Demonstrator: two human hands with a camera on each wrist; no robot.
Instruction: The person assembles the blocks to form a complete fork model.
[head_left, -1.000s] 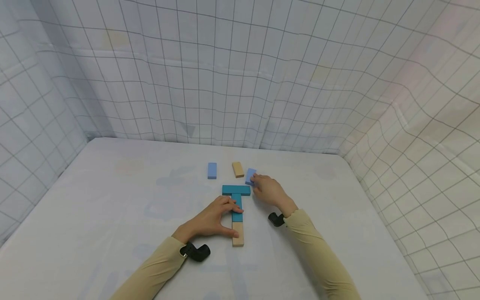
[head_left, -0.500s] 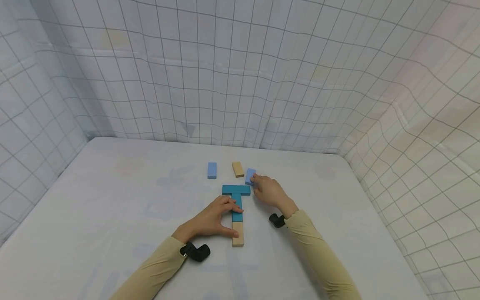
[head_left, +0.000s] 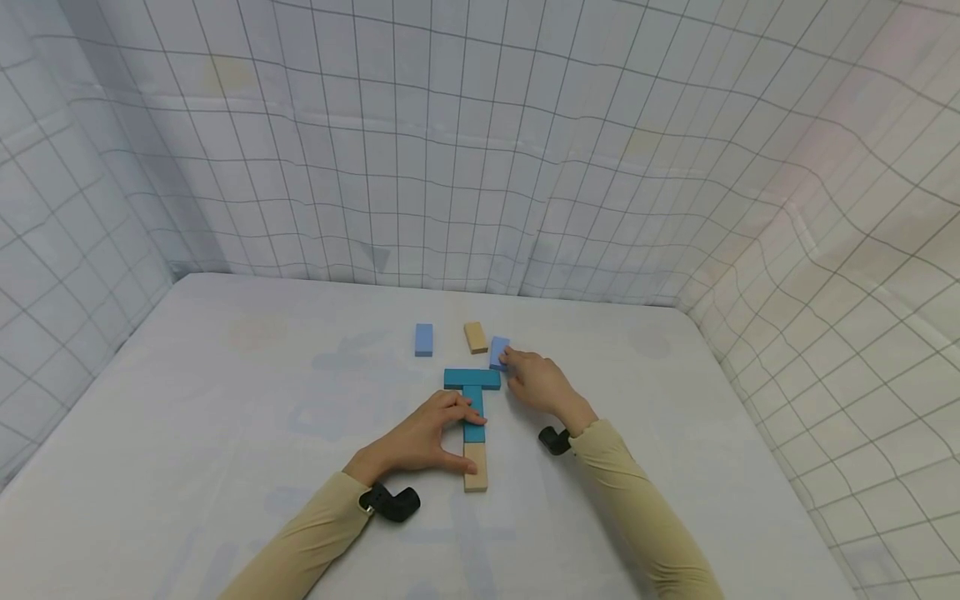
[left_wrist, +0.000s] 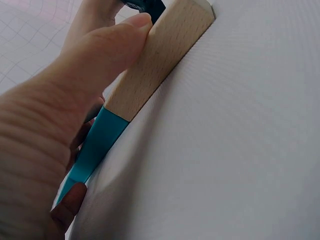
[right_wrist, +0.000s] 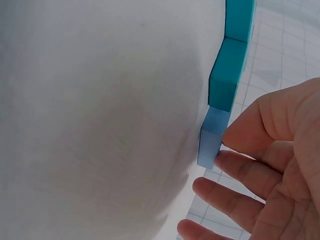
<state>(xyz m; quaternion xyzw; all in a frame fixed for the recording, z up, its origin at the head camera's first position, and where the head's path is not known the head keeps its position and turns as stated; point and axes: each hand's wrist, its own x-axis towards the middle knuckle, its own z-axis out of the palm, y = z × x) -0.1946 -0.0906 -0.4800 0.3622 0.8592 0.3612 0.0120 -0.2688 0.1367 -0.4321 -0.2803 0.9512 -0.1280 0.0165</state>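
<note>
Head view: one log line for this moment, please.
left hand: steadies teal stem block | right hand: fingertips on light blue block beside teal crossbar | wood block: at stem's near end

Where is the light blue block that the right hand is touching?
In the head view, the light blue block lies right of centre, at the teal crossbar's right end, right of the tan block, under the right hand's fingertips.

Even, soft, bright light; faint shadows under hands. No glare. Head view sharp, grid lines bowed at edges. Wrist views: near skin blurred, colours slightly muted.
</note>
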